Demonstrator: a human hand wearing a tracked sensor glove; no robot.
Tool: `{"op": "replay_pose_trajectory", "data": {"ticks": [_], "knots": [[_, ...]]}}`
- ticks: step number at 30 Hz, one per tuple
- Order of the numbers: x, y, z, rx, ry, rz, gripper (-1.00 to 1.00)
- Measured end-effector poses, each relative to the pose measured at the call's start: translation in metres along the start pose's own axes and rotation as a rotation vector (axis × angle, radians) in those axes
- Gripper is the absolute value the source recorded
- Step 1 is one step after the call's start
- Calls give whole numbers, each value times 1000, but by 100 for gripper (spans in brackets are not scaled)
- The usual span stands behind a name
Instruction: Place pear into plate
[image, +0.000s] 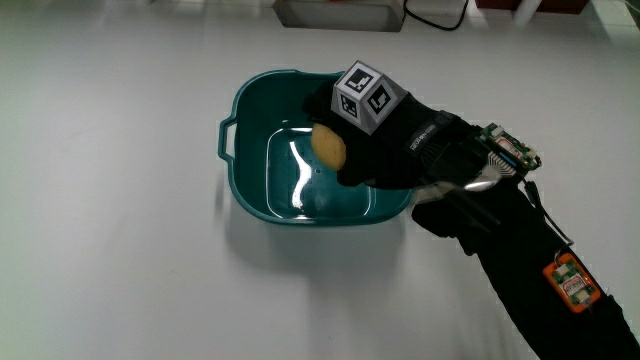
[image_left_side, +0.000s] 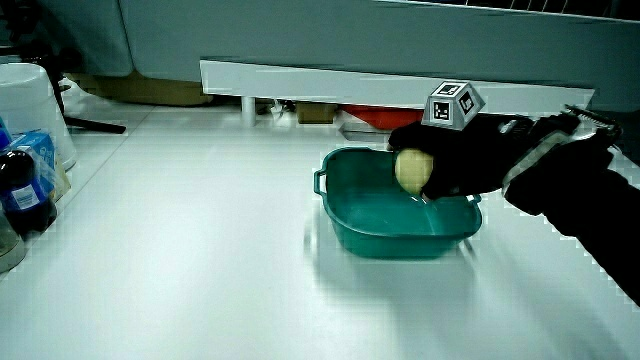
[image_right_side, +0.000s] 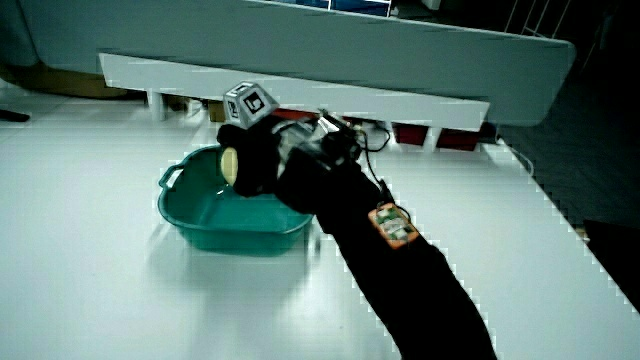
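Here we are over the plate (image: 232, 150), a deep teal dish with small handles sitting on the white table (image: 110, 250), and the hand (image: 385, 140) is poised right above its basin with the pear (image: 328, 146) pinched in the grip, fingers curled round the far part of the fruit so only its pale yellow end pokes out. In a side view the pear (image_left_side: 413, 170) hangs clear of the dish floor, above the rim line, so it's held, not yet set down; another angle shows the pear (image_right_side: 230, 165) tucked against the palm, just over the dish's inner wall. The patterned cube (image: 366, 97) rides on the back of the glove, tilted, which suggests the wrist is angled down toward the basin. To finish this well, I'd say lower first, release second: bring the fruit down until it touches the glossy bottom, aim for the middle of the basin instead of the sloping wall, and only then ease the fingers apart. A pear is rounded and will likely roll if dropped, and that slick wet-looking surface won't help. Keep the forearm (image: 540, 280) clear of the rim nearest the person, since a nudge there could slide the light dish across the table.
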Motion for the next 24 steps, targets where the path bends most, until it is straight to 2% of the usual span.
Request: {"op": "replay_pose_trajectory", "data": {"ticks": [3,9,12,17,20,22,24], "knots": [[6,6,-6,-2,-9,-30,0],[15,20,-16,-29,16,-69,0],[13,25,-16,-35,17,-67,0],[13,34,-26,-40,41,-72,0],[8,43,-38,-72,43,-60,0],[8,50,-49,-101,29,-81,0],[10,53,-56,-120,47,-86,0]]}}
